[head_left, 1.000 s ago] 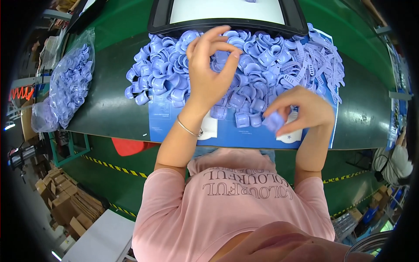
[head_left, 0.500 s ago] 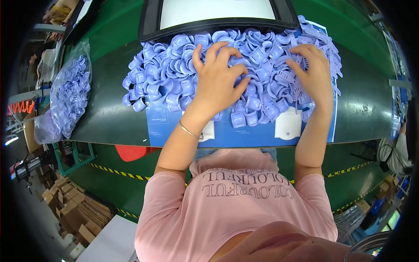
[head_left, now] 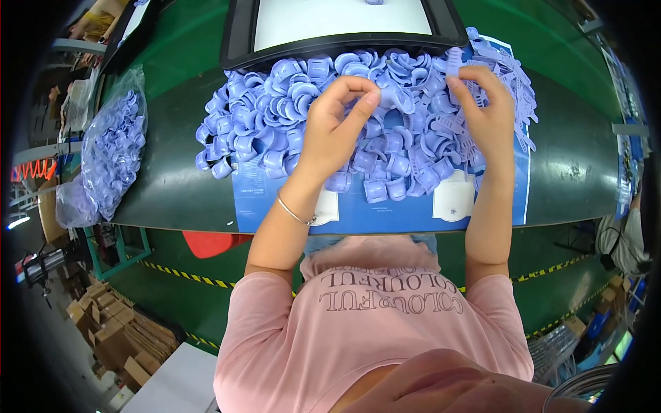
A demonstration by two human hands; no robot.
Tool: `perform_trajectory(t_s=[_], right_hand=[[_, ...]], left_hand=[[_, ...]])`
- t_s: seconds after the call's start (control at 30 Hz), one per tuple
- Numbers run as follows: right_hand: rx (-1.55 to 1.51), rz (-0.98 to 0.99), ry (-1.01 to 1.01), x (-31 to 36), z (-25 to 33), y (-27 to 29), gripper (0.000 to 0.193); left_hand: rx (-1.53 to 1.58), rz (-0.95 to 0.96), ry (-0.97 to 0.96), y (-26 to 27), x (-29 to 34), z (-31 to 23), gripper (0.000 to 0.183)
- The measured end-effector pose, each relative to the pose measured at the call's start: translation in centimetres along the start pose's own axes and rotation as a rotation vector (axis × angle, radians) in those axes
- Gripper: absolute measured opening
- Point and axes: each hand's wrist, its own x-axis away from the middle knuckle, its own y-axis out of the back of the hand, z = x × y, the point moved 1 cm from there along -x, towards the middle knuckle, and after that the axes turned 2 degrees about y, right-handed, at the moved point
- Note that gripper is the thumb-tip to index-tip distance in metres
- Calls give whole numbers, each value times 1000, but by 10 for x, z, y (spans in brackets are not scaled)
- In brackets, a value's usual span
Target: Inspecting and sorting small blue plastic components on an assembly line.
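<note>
"2 lilac parts were held; where?"

"Over the heap of curved pieces (head_left: 289, 96). The left hand's (head_left: 334, 124) fingers appeared pinched on a curved piece (head_left: 397, 98); the right hand's (head_left: 492, 113) fingers gripped a strap (head_left: 454, 60), its free end toward the black tray (head_left: 344, 45)."

"Why by the end?"

"Probably so its length stayed clear."

"And the layout?"

"Loose straps (head_left: 516, 89) lay right of the heap, on a blue sheet (head_left: 385, 219) over the worktop (head_left: 578, 158), likely keeping each kind near 1 hand."
</note>
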Motion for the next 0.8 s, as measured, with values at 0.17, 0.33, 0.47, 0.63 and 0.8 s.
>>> perform_trajectory(t_s=[0.17,0.33,0.47,0.63,0.8], right_hand=[[-1027,129,-421,10,19,-19,12],[-986,297,-483,13,29,-29,15],[-862,254,-465,9,19,-26,15],[-514,289,-404,8,10,-25,18],[-47,146,-10,9,2,-21,26]], left_hand=[[50,-69,29,-2,0,-7,21],[117,-92,25,-8,1,-12,30],[289,-58,75,-5,1,-9,29],[379,-48,121,0,1,-5,27],[354,-104,134,-2,0,-6,26]])
